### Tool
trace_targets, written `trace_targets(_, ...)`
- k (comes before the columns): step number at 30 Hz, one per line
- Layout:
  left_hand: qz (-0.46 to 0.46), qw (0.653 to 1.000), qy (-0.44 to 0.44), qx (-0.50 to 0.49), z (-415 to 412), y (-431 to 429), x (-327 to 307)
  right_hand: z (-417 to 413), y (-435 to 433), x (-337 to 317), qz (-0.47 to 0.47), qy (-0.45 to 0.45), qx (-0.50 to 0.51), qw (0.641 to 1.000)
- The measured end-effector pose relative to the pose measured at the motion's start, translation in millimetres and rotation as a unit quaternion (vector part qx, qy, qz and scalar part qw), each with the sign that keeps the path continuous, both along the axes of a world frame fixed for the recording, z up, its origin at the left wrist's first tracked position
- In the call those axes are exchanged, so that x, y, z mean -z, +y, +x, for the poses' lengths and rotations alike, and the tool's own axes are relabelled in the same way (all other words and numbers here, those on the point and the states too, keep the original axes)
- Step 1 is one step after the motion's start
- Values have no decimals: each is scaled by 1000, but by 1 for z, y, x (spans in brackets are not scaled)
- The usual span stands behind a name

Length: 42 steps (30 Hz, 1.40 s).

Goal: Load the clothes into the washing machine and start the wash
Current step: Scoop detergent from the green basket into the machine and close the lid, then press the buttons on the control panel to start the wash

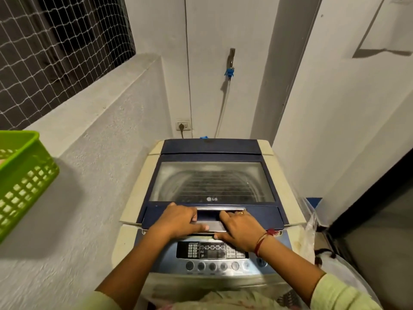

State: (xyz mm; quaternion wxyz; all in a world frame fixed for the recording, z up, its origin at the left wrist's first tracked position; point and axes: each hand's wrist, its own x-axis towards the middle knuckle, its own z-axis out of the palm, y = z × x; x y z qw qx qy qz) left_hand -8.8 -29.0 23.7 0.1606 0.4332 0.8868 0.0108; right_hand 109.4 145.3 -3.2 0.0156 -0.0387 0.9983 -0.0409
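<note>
While the lid [212, 182] of the washing machine [134, 198] lies shut, the step in hand is to raise it, and we judge that loading has not yet begun. Far to the left of the left grip [178, 220], a green basket [24, 175] shows at the edge of view; we cannot tell what it holds. The left grip is curled over the lid handle [209, 214], with the thumb laid along the silver bar. Just to its right, the right grip [241, 229] holds the same handle, fingers in the recess and thumb hooked under the front edge.

With 2 grips on 1 bar, we should lift evenly so the lid does not twist, and carry it up and back until it stays open by itself. Nearer to us than both grips lies the control panel [212, 250], and we should keep our wrists off its buttons [212, 266]. Nearer still, between the forearms, are what we take to be the clothes [223, 298], a pale bundle. To the right of the right grip, a clear plastic bag [311, 231] leans against the machine, out of the lid's path.
</note>
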Motion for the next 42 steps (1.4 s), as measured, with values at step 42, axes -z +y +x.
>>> trace_targets(42, -115, 991, -63, -32, 5, 22, -2, 155, -5, 37, -42, 62, 263, 962)
